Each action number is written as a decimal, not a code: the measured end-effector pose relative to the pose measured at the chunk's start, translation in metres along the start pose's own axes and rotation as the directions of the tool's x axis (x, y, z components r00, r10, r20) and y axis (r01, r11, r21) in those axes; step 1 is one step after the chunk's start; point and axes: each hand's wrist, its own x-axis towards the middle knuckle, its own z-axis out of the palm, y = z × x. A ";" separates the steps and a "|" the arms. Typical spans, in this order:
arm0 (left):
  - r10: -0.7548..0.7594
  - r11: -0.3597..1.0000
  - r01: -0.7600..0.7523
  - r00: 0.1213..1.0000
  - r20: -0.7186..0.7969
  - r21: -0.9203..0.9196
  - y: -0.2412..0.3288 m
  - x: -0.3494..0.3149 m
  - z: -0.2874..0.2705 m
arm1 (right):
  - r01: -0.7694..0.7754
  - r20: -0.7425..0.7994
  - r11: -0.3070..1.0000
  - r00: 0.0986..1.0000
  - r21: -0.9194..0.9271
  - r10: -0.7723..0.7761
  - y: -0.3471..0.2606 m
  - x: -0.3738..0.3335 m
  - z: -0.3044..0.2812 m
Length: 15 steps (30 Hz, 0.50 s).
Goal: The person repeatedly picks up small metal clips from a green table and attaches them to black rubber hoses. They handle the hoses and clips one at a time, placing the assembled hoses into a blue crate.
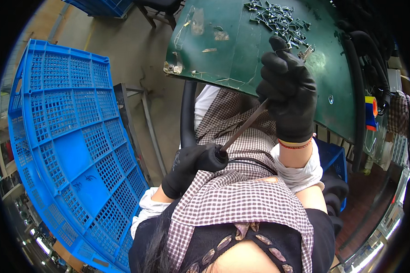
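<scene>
While both hands were raised across the middle of the frame, a narrow, straight, dull-brown rod [246, 125] slanted between them, rising toward the upper right over a brown-and-white checked fabric apron [241, 198]. Its visible length was plain and uniformly dark (metal, by the look of it), with both ends hidden. The black-gloved left hand [190, 164], left of the middle, was clamped around its lower end, where glove and any dark handle could not be told apart. The black-gloved right hand [287, 86], higher and to the right, had its fingers curled shut about the upper end.

There was one such rod and one thin red bracelet [296, 145] on the right wrist. At the upper right, one green, smooth-topped table [241, 59] carried a heap of small, shiny, dark metal pieces [280, 22], too tangled to count. Two blue plastic crates showed on the left: a large latticed crate [77, 150] and a partly cut-off crate [100, 7] at the upper edge.

Dark handwritten marks [91, 177] stood on the large crate's flat panel, and a pale print [176, 159] on the left glove was too small to read.
</scene>
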 end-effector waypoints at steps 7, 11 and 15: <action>0.058 0.998 -0.058 0.998 -0.020 0.024 -0.002 0.000 -0.002 | 0.057 -0.018 0.998 0.998 -0.026 -0.058 -0.001 0.005 -0.005; 0.091 0.996 -0.091 0.996 -0.011 -0.006 -0.003 0.001 -0.003 | -0.016 -0.025 0.999 1.000 -0.041 0.015 0.006 0.005 -0.002; 0.074 0.997 -0.073 0.997 0.028 -0.032 -0.005 0.003 -0.003 | -0.064 0.032 0.997 0.997 -0.035 0.065 0.009 0.005 -0.002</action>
